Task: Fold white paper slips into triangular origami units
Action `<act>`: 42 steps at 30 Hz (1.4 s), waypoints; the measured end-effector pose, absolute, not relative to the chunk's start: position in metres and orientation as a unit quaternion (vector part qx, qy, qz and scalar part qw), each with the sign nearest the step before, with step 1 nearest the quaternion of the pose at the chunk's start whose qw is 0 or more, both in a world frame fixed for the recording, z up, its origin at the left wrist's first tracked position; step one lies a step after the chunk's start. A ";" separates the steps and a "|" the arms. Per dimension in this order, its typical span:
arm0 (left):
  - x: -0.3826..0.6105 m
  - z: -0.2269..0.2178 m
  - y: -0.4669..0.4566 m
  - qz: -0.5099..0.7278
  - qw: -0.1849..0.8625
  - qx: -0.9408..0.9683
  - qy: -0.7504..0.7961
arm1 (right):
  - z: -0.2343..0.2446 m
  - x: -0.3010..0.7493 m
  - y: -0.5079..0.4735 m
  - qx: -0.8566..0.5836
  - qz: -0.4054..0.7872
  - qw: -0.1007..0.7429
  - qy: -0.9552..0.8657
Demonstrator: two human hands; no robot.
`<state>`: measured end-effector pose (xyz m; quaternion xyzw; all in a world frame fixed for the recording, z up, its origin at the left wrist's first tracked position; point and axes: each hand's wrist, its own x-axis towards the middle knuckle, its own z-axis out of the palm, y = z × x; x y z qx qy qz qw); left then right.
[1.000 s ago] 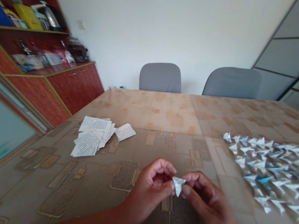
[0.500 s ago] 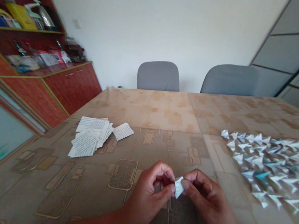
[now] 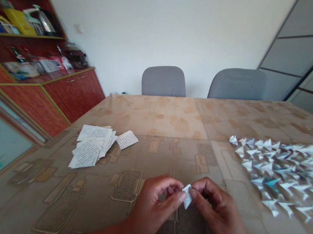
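Note:
Between both hands, just above the near part of the table, is a small folded piece of paper (image 3: 187, 200), white with a pointed lower end. My left hand (image 3: 159, 200) pinches its left side between thumb and fingers. On its right side, my right hand (image 3: 214, 203) grips the paper the same way. To the left lies a loose pile of printed paper slips (image 3: 92, 147), with a single printed slip (image 3: 127, 140) beside it. Rows of folded paper pieces (image 3: 285, 170) with pointed tips, one of them teal, spread over the right of the table.
The patterned table (image 3: 170, 123) stretches toward a white wall. Two grey chairs, a left one (image 3: 164, 81) and a right one (image 3: 237, 85), stand behind its far edge. A red-brown cabinet (image 3: 77, 93) with filled shelves stands at the left.
The folded paper is tilted slightly differently between the fingers, and the left-hand fingers have shifted a little. Both hands keep hold of it. The camera view has moved slightly.

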<state>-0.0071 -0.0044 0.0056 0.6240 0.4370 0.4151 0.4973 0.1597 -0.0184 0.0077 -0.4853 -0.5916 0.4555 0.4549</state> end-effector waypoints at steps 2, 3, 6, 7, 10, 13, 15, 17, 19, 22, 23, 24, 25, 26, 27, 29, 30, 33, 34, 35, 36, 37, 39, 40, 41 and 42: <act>-0.005 0.005 -0.004 0.421 0.539 0.589 0.431 | 0.008 0.160 -0.019 -0.483 0.453 0.453 -0.596; -0.005 0.006 -0.003 0.425 0.559 0.568 0.429 | 0.008 0.160 -0.019 -0.480 0.456 0.452 -0.598; -0.004 0.010 -0.001 0.429 0.618 0.505 0.424 | 0.012 0.161 -0.019 -0.455 0.480 0.436 -0.610; -0.004 0.011 0.000 0.429 0.631 0.488 0.423 | 0.014 0.162 -0.019 -0.444 0.488 0.431 -0.615; -0.006 0.015 0.000 0.437 0.649 0.459 0.422 | 0.018 0.163 -0.018 -0.420 0.504 0.429 -0.621; -0.007 0.015 -0.001 0.440 0.654 0.452 0.416 | 0.018 0.163 -0.019 -0.412 0.523 0.434 -0.607; -0.007 0.014 -0.001 0.443 0.657 0.450 0.412 | 0.019 0.162 -0.019 -0.410 0.540 0.436 -0.592; -0.006 0.013 -0.002 0.444 0.658 0.448 0.411 | 0.020 0.161 -0.019 -0.407 0.550 0.441 -0.581; -0.007 0.013 -0.002 0.441 0.660 0.449 0.411 | 0.022 0.161 -0.019 -0.401 0.556 0.445 -0.576; -0.007 0.014 -0.004 0.434 0.661 0.455 0.410 | 0.024 0.160 -0.018 -0.391 0.567 0.446 -0.571; -0.006 0.014 -0.004 0.432 0.660 0.460 0.407 | 0.024 0.160 -0.018 -0.390 0.570 0.446 -0.568; -0.006 0.014 -0.004 0.432 0.657 0.465 0.406 | 0.023 0.160 -0.018 -0.392 0.571 0.447 -0.567; -0.005 0.014 -0.005 0.433 0.653 0.471 0.405 | 0.022 0.160 -0.018 -0.395 0.567 0.448 -0.567; -0.005 0.014 -0.005 0.434 0.647 0.477 0.407 | 0.021 0.160 -0.019 -0.402 0.556 0.449 -0.572; -0.004 0.014 -0.005 0.435 0.641 0.483 0.409 | 0.020 0.160 -0.019 -0.409 0.539 0.450 -0.583; -0.003 0.013 -0.006 0.438 0.632 0.488 0.414 | 0.020 0.160 -0.021 -0.427 0.491 0.450 -0.611; -0.003 0.013 -0.006 0.439 0.629 0.488 0.416 | 0.020 0.160 -0.021 -0.436 0.468 0.446 -0.626; -0.002 0.012 -0.007 0.438 0.630 0.486 0.418 | 0.021 0.158 -0.022 -0.452 0.419 0.431 -0.660; -0.002 0.013 -0.008 0.434 0.634 0.487 0.416 | 0.022 0.157 -0.022 -0.453 0.411 0.428 -0.665; -0.002 0.013 -0.008 0.429 0.638 0.489 0.412 | 0.022 0.157 -0.023 -0.454 0.408 0.427 -0.667; -0.002 0.014 -0.008 0.425 0.641 0.491 0.409 | 0.023 0.157 -0.023 -0.453 0.410 0.428 -0.666; -0.002 0.015 -0.008 0.424 0.642 0.492 0.407 | 0.023 0.157 -0.023 -0.452 0.415 0.431 -0.662; -0.003 0.016 -0.008 0.430 0.639 0.488 0.411 | 0.023 0.159 -0.024 -0.452 0.434 0.437 -0.645; -0.003 0.017 -0.007 0.437 0.637 0.481 0.414 | 0.023 0.159 -0.024 -0.454 0.447 0.441 -0.633; -0.003 0.017 -0.007 0.442 0.638 0.474 0.416 | 0.024 0.160 -0.024 -0.451 0.463 0.444 -0.621; -0.003 0.016 -0.006 0.444 0.642 0.467 0.415 | 0.024 0.160 -0.023 -0.444 0.484 0.448 -0.607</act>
